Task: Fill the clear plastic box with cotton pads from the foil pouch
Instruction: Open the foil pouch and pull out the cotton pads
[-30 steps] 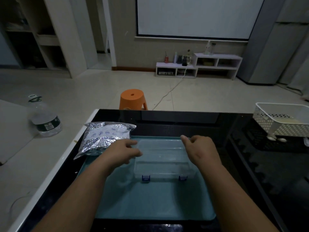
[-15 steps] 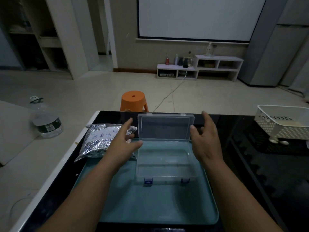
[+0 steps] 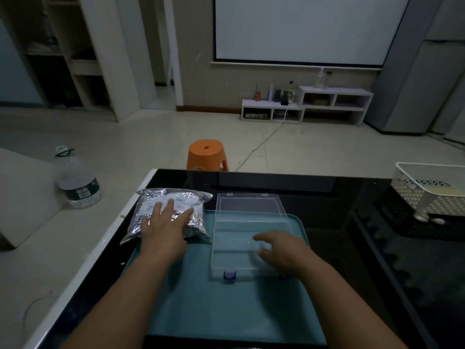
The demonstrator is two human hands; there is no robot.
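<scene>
Left hand (image 3: 162, 229) flat, fingers spread, rests on foil pouch (image 3: 148, 200), likely to grab it. Right hand (image 3: 284, 250) loosely curled, empty, over clear plastic box (image 3: 234, 245), likely steadying; lid (image 3: 249, 204) open beyond fingertips.

You are facing a projector screen (image 3: 299, 28) above a low white shelf (image 3: 307, 105); an orange stool (image 3: 206, 154) is standing on the pale floor (image 3: 151, 137).
</scene>
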